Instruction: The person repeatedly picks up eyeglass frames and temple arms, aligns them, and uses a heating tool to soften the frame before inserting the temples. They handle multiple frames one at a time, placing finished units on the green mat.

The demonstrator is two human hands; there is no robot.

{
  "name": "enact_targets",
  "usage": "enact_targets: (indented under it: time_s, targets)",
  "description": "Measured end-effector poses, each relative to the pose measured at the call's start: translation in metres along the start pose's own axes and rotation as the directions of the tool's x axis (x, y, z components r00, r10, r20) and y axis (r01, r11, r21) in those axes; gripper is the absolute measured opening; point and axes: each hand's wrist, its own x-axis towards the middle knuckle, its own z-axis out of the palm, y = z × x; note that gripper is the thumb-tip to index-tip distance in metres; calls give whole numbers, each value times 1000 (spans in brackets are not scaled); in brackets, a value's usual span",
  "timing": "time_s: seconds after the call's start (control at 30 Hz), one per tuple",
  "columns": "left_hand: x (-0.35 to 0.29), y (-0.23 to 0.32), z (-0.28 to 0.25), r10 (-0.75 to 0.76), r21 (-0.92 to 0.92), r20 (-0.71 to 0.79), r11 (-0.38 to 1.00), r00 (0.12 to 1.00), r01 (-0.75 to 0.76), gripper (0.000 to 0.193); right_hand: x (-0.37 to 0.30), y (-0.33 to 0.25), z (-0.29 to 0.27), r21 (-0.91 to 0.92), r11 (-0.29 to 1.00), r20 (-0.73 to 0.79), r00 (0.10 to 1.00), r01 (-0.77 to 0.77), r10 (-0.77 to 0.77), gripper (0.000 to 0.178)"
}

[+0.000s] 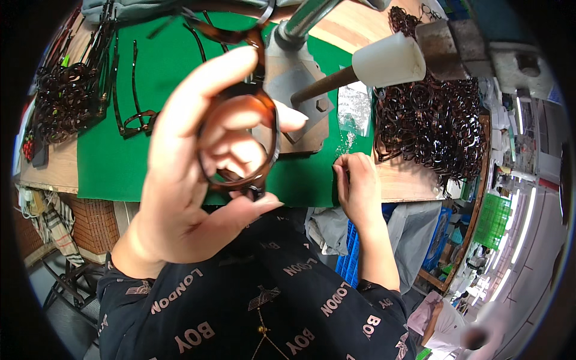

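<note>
My left hand (180,174) is raised close to the camera, fingers curled round a brown tortoiseshell eyeglass frame (259,75). One rim of the frame encircles part of my view of those fingers; the other rim rises beyond them and blurs at the top. At the front edge of the green mat (300,186), my right hand (361,183) rests with thumb and forefinger pinched together. Whatever the pinch holds is hidden or too small to make out. Just beyond it lie tiny pale bits (346,143), spilling from a clear plastic bag (354,111).
A metal press stand (300,78) has a rod and white plastic cylinder (389,60) reaching over the mat. Piles of eyeglass frames lie at right (429,126) and left (69,99). One loose frame (141,122) sits on the mat. Another person (447,327) is at lower right.
</note>
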Motion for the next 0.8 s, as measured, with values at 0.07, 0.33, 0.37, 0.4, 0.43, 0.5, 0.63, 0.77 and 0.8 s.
enact_targets:
  time_s: [0.07,0.33,0.37,0.4,0.43,0.5,0.63,0.77,0.8]
  targets:
    - [0,-2,1,-43,-93,50,995,998,47,97,7,-3,-9,0,1000,86,996,18,-18,9]
    - [2,-6,10,-132,-153,215,974,968,167,89,41,-84,-36,831,475,-200,952,289,-231,9]
    - [2,-7,10,-120,-180,204,971,972,157,87,43,-85,-34,792,521,-208,943,319,-260,9]
    - [2,-7,10,-113,-164,196,976,974,146,87,45,-86,-33,748,565,-214,933,348,-291,8]
    - [1,-8,10,-108,-148,187,979,976,137,86,45,-86,-31,748,564,-220,933,349,-286,8]
    - [-1,-8,8,-117,-105,179,985,977,137,83,48,-85,-30,725,579,-217,922,373,-322,8]
    - [0,-11,6,-101,-39,198,993,975,111,81,48,-83,-30,666,625,-220,907,408,-358,9]
    - [1,-9,6,-134,-27,200,989,971,142,80,45,-85,-31,683,646,-203,938,341,-280,8]
    - [1,-9,7,-142,-29,198,988,970,151,80,44,-85,-31,692,642,-204,943,329,-264,8]
